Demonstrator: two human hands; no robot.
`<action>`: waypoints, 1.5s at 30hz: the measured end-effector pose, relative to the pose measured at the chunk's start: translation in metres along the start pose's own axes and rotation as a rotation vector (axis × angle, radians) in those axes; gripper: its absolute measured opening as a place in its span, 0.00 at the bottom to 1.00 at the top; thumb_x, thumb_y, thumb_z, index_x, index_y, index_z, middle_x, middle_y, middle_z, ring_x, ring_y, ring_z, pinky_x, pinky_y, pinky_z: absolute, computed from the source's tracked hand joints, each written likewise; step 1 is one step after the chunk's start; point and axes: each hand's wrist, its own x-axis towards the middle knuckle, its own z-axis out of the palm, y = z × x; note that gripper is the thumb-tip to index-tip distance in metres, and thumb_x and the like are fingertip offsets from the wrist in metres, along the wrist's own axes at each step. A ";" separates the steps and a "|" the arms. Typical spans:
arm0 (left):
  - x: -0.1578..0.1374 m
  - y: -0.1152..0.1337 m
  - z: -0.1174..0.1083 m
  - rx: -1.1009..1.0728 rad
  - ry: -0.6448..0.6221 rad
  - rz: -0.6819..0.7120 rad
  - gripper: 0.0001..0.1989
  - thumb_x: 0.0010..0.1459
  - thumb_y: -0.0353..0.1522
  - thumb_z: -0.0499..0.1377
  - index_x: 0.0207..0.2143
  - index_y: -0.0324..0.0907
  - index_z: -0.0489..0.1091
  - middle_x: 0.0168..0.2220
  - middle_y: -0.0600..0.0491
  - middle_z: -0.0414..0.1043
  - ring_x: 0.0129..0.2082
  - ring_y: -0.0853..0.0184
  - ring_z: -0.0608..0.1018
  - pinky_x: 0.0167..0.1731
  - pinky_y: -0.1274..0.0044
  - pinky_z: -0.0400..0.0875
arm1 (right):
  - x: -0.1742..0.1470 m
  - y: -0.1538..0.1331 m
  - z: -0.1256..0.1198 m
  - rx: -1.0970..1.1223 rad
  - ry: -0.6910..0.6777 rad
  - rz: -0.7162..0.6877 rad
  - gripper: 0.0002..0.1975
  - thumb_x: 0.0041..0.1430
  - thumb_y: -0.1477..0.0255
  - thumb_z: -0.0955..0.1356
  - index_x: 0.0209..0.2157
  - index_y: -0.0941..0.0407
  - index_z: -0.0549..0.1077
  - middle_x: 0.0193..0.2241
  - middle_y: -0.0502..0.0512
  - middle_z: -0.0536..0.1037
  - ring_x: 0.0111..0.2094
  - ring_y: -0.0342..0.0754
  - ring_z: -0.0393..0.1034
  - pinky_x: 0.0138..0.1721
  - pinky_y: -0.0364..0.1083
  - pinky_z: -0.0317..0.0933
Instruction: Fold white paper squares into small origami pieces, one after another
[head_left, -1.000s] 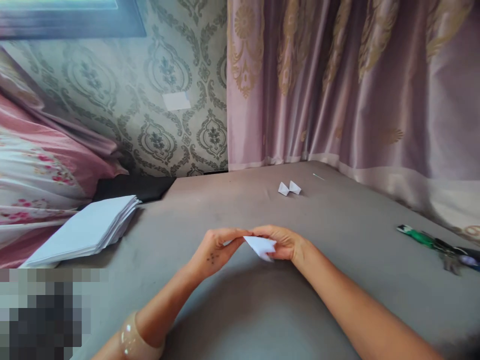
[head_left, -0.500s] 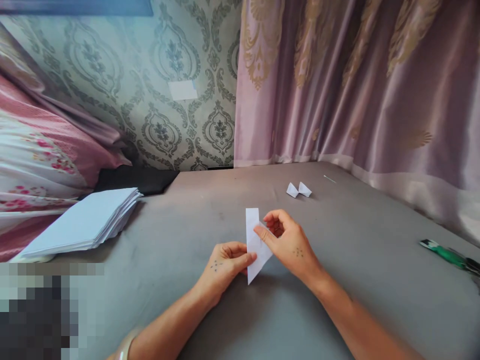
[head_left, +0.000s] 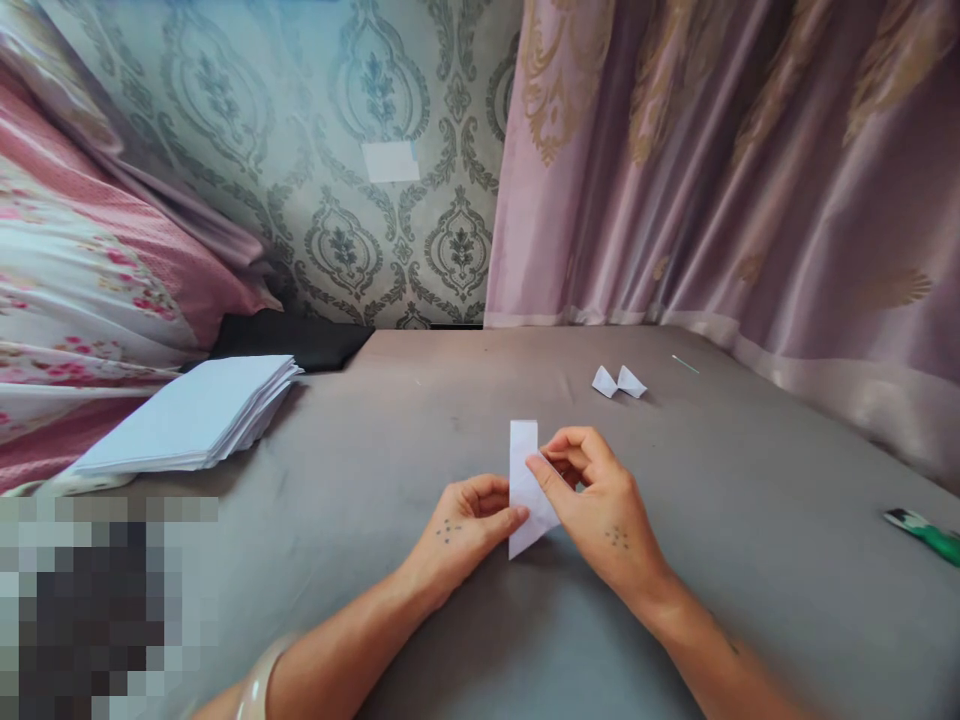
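Note:
A strip of white paper (head_left: 525, 475), folded with a slanted lower edge, is held above the grey surface between both hands. My left hand (head_left: 472, 515) pinches its left edge near the bottom, thumb in front and fingers behind. On the other side, my right hand (head_left: 596, 490) grips the right part of the paper with the thumb pressed on its face. The right fingers curl behind, where their tips are partly hidden. Beyond the hands, two small folded paper pieces (head_left: 619, 382) stand side by side, their corners touching or nearly so.
A thick stack of white paper (head_left: 195, 415) lies at the left, by a black cloth-like item (head_left: 300, 340). A thin stick (head_left: 685, 365) rests at the back right. A green-handled tool (head_left: 926, 535) is at the right edge. Curtains (head_left: 675, 200) hang behind the grey surface (head_left: 375, 420).
The camera view has shifted, so everything except the near hands sits a little differently. My right thumb still presses the paper, and the flap on the right now sits more behind the hand.

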 end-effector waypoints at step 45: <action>0.020 0.029 -0.039 -0.228 0.417 0.404 0.17 0.49 0.36 0.66 0.41 0.38 0.73 0.26 0.53 0.76 0.25 0.72 0.74 0.29 0.80 0.67 | 0.031 -0.013 0.071 -0.240 -0.145 -0.420 0.17 0.65 0.72 0.57 0.50 0.56 0.71 0.39 0.58 0.75 0.41 0.49 0.71 0.45 0.48 0.63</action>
